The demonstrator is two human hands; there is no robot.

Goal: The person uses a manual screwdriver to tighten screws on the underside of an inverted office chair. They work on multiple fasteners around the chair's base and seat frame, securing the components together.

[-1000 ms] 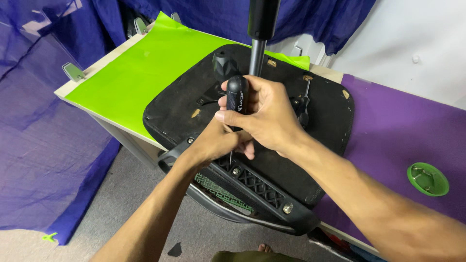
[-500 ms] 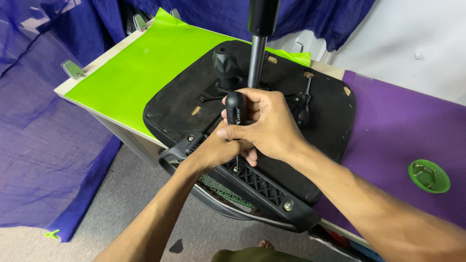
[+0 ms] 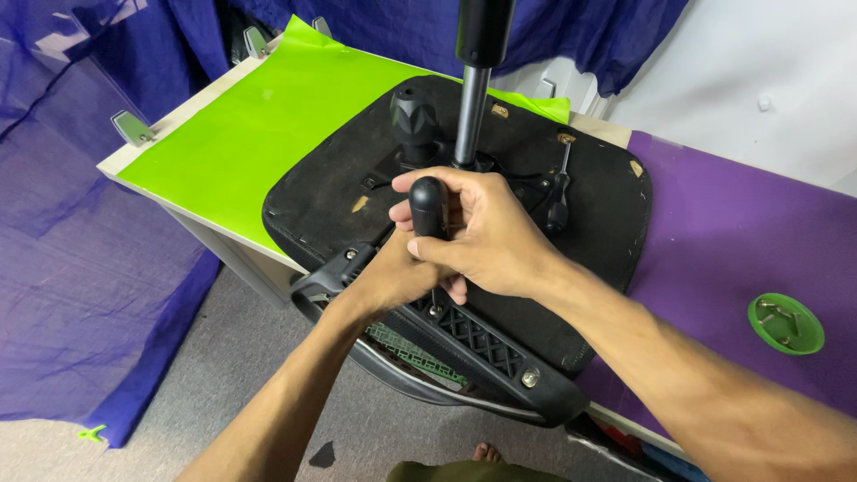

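From my seat I can't see the tip of the black-handled screwdriver (image 3: pixel 429 207): its shaft drops behind my fingers and only a sliver shows near a screw on the black plastic ribbed bracket (image 3: pixel 464 335) just below the hands. The grey metal gas-lift column (image 3: pixel 471 107) runs off the top edge of the frame, so its far end is cut away. The bracket's lower end and the grey mesh under it hang past the table edge, partly lost in shadow.

The upturned black office chair seat (image 3: pixel 339 187) lies in the centre of the frame, its underside up, resting across a bright green sheet (image 3: pixel 259 125) at upper left and a purple mat (image 3: pixel 732 232) at right. A black ribbed knob (image 3: pixel 413 119) stands beside the column, and a second small black screwdriver (image 3: pixel 559 192) lies on the seat to the right of it. A round green dish with screws (image 3: pixel 786 323) sits on the purple mat at far right.

My right hand (image 3: pixel 486 236) is wrapped tight round the screwdriver handle, held upright, rounded cap poking above the thumb. My left hand (image 3: pixel 393 272) is tucked under it, pressed against the right. I cannot tell whether it grips anything.
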